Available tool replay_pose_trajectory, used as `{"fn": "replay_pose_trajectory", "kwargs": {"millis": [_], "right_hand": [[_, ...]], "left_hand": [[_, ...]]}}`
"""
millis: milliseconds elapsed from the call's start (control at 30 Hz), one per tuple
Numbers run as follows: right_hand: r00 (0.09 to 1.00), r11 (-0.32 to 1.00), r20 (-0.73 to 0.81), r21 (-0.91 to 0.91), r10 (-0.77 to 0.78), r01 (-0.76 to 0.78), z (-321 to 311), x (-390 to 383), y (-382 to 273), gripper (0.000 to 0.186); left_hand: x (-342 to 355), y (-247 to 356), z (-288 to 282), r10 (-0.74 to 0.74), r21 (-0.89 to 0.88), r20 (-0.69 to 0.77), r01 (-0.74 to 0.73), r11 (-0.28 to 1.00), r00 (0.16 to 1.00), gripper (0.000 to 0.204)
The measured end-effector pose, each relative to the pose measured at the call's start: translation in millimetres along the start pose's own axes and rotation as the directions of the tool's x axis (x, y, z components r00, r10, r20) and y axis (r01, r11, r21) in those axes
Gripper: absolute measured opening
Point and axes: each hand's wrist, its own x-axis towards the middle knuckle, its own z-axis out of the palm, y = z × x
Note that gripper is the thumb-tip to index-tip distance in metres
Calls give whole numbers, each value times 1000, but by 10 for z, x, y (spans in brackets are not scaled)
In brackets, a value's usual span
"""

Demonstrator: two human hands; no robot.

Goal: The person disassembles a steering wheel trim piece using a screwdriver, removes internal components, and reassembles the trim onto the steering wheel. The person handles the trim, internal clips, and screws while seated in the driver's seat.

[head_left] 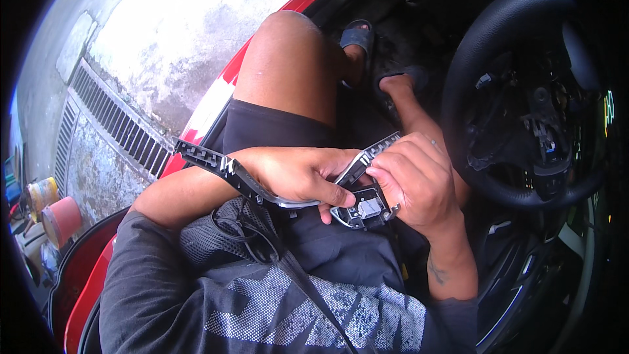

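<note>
Head view shows black and silver trim [246, 180] over the person's lap, one arm of it slanting across the left forearm, another rising to the right hand [419, 183], and a block [370, 208] with a pale patch between. The left hand [304, 174] is closed on the trim, its thumb against the block and its other fingers partly hidden below. The right fingers and thumb are pinched together on the rising arm, covering part of it; whether all the pieces are joined cannot be told. Close by on the right stands the steering wheel [462, 105], its hub open, inner parts bare. A mesh pouch [213, 236] sits under the left forearm, and a strap [304, 288] crosses the shirt. Past the red sill [213, 108] lie a floor grate [121, 118], a pink bucket [63, 219] and a yellow one [42, 198]
</note>
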Motion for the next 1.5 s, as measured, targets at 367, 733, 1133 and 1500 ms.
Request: {"fn": "replay_pose_trajectory", "kwargs": {"millis": [367,733,1133,1500], "right_hand": [[990,994,-126,100,62,-50,89,-144,37,16],[962,971,-214,204,172,-128,-21,-165,-43,19],[763,-374,137,916,631,145,200,-803,-216,20],[595,99,160,920,787,-379,111,-806,-422,7]], "left_hand": [[14,33,6,-11,-32,3,11,999,1000,49],[0,53,-27,-11,-154,58,20,988,998,64],[27,-72,-115,94,-644,-210,-210,735,973,60],[60,-81,-138,129,-546,-319,-293,785,939,55]]}}
